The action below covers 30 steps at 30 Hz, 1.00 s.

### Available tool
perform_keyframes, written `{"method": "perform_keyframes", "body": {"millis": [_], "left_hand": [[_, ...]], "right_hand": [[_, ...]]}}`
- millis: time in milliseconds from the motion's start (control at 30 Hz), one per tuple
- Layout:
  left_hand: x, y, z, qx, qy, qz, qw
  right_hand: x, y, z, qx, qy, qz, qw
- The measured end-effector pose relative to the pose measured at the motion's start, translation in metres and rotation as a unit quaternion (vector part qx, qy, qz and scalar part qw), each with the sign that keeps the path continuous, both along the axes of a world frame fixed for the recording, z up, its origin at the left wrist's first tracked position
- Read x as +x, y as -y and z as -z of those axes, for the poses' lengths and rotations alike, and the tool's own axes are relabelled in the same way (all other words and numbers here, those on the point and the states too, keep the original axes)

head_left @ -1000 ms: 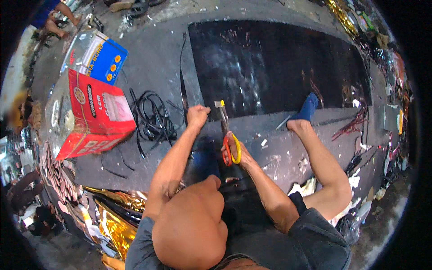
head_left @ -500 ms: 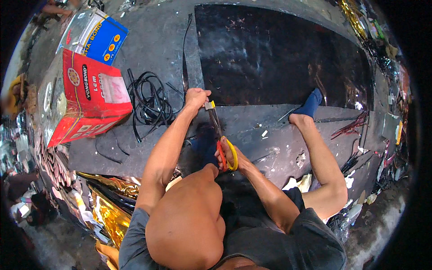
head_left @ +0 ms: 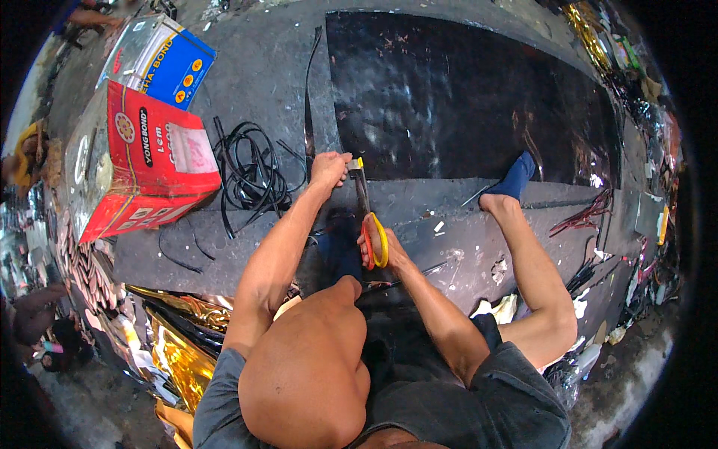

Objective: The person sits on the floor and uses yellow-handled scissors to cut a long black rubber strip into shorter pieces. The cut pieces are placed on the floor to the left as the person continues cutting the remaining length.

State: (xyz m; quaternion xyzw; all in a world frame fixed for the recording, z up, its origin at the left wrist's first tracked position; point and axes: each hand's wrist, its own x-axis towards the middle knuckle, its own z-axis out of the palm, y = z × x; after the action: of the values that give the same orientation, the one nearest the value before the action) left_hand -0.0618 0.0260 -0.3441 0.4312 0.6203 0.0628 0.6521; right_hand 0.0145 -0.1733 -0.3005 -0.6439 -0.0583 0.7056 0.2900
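My right hand (head_left: 390,251) grips scissors (head_left: 372,224) with orange and yellow handles; the blades point away from me along the near left corner of a large glossy black sheet (head_left: 464,97). My left hand (head_left: 329,168) is closed right beside the blade tips, pinching the edge of the sheet, where a small yellow piece shows. A thin black strip (head_left: 308,97) runs away from that hand along the sheet's left edge. My leg stretches out to the right, its foot in a blue sock (head_left: 517,176) resting on the sheet's near edge.
A red cardboard box (head_left: 149,168) and a blue and white box (head_left: 161,60) stand at the left. A tangle of black strips (head_left: 250,176) lies beside them. Gold foil (head_left: 179,344) is piled at the lower left, and scraps lie along the right edge (head_left: 598,209).
My left hand has slid a little farther away from me along the sheet's edge, and the scissors have followed it. Both grips are unchanged. The view has shifted slightly.
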Motion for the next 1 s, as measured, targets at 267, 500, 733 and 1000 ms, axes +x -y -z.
{"method": "perform_keyframes", "body": {"millis": [267,500,733,1000], "left_hand": [[-0.008,0.034,0.015,0.044,0.084,0.039,0.995],[-0.023,0.036,0.039,0.239,0.037,0.101,0.965],[-0.017,0.040,0.026,0.279,0.029,0.093,0.955],[-0.018,0.043,0.033,0.236,0.064,0.058,0.968]], "right_hand": [[0.008,-0.004,0.005,0.017,0.027,-0.004,0.999],[0.005,-0.010,0.005,0.037,0.037,-0.023,0.998],[0.005,-0.015,0.006,0.030,0.044,-0.025,0.998],[0.002,-0.017,-0.008,0.039,0.068,-0.019,0.997]]}}
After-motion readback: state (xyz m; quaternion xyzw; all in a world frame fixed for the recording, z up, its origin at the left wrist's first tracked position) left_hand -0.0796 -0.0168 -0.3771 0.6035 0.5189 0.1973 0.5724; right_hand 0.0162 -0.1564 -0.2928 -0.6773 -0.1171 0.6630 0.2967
